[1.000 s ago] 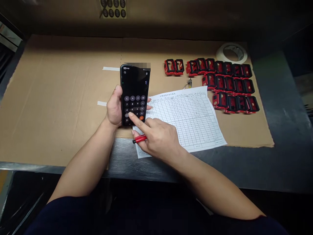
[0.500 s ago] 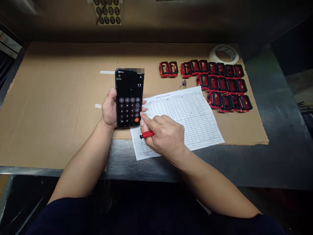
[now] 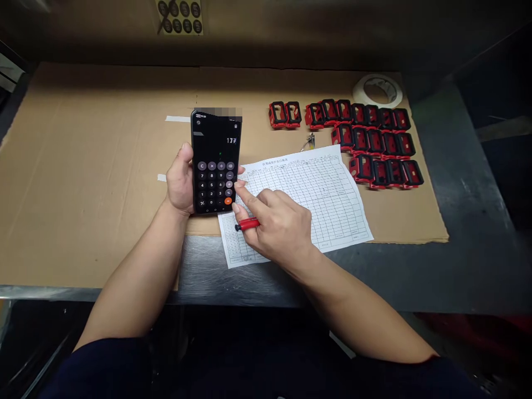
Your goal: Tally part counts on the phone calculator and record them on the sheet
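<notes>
My left hand (image 3: 180, 180) holds a black smartphone (image 3: 216, 160) upright in its palm, with a calculator on the screen showing three digits, perhaps 177. My right hand (image 3: 274, 227) grips a short red pen (image 3: 247, 224) against its palm. Its index fingertip is at the phone's lower right edge, by the plus key. Under that hand lies a printed grid form (image 3: 316, 199) with Chinese headings, its left corner partly beneath the phone. The pen tip is hidden by my fingers.
Rows of several red-and-black plastic frames (image 3: 369, 144) lie on a cardboard sheet (image 3: 103, 166) at the right, with a small metal clip (image 3: 310, 141) and a tape roll (image 3: 378, 90) near them. A sticker sheet (image 3: 180, 16) sits at the back. The cardboard lies on a steel table (image 3: 233, 277).
The calculator display has gone from two digits to three. My right index finger has moved up to the phone's edge. The whole scene has shifted slightly left in view.
</notes>
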`<state>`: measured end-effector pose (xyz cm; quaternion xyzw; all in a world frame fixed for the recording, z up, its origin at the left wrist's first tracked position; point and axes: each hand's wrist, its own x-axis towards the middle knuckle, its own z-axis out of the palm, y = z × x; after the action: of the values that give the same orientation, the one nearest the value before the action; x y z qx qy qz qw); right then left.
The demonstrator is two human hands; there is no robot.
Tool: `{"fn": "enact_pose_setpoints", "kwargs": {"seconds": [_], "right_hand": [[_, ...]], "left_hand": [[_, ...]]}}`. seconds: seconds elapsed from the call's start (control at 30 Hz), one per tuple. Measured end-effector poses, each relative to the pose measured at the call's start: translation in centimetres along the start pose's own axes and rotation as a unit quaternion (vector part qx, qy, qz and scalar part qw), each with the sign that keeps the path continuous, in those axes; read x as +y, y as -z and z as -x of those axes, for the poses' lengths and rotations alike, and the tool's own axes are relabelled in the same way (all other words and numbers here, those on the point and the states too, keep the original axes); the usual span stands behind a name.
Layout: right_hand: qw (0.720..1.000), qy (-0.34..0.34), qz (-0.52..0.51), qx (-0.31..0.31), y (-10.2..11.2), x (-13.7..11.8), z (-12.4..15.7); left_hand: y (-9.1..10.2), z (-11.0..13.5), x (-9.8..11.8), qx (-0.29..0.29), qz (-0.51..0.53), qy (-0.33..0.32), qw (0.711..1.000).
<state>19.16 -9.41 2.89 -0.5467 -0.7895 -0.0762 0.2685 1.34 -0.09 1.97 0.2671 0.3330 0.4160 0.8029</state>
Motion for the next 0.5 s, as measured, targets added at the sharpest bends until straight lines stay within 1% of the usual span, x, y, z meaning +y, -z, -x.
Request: {"fn": "enact_pose_setpoints", "kwargs": {"seconds": [0.1, 0.17, 0.2, 0.23, 0.27, 0.3, 0.33, 0.37, 0.43, 0.5], "right_hand": [[0.995, 0.037, -0.064, 0.073, 1.3, 1.3, 0.4], [0.981, 0.063, -0.119, 0.139, 2.2, 2.4, 0.7], [0.971, 0.069, -0.139, 0.183, 2.6, 2.9, 0.7], [0.958, 0.065, -0.161, 0.230, 2.7, 3.2, 0.8], [0.944, 0.046, -0.184, 0.270, 2.8, 3.5, 0.8], [0.932, 0.015, -0.208, 0.297, 2.6, 3.6, 0.8], [0.925, -0.017, -0.228, 0.303, 2.3, 3.6, 0.9], [0.925, -0.049, -0.238, 0.292, 2.0, 3.6, 0.9], [0.941, -0.091, -0.222, 0.237, 1.3, 3.6, 1.0], [0.960, -0.092, -0.174, 0.201, 1.1, 3.9, 1.1]], "left_hand": [[0.2, 0.0, 0.4, 0.009, -0.011, -0.004, 1.000], [0.5, -0.1, 0.6, 0.008, -0.008, -0.010, 1.000], [0.7, -0.1, 0.7, 0.004, -0.001, -0.010, 1.000], [0.9, -0.1, 0.8, -0.003, 0.008, -0.006, 1.000], [1.1, -0.1, 0.9, -0.011, 0.018, 0.000, 1.000], [1.4, -0.1, 1.0, -0.018, 0.026, 0.006, 0.999], [1.6, -0.1, 1.1, -0.023, 0.028, 0.011, 0.999], [1.8, -0.2, 1.2, -0.025, 0.026, 0.014, 0.999], [2.0, -0.2, 1.4, -0.016, 0.013, 0.013, 1.000], [1.9, -0.2, 1.5, -0.002, 0.006, 0.013, 1.000]]}}
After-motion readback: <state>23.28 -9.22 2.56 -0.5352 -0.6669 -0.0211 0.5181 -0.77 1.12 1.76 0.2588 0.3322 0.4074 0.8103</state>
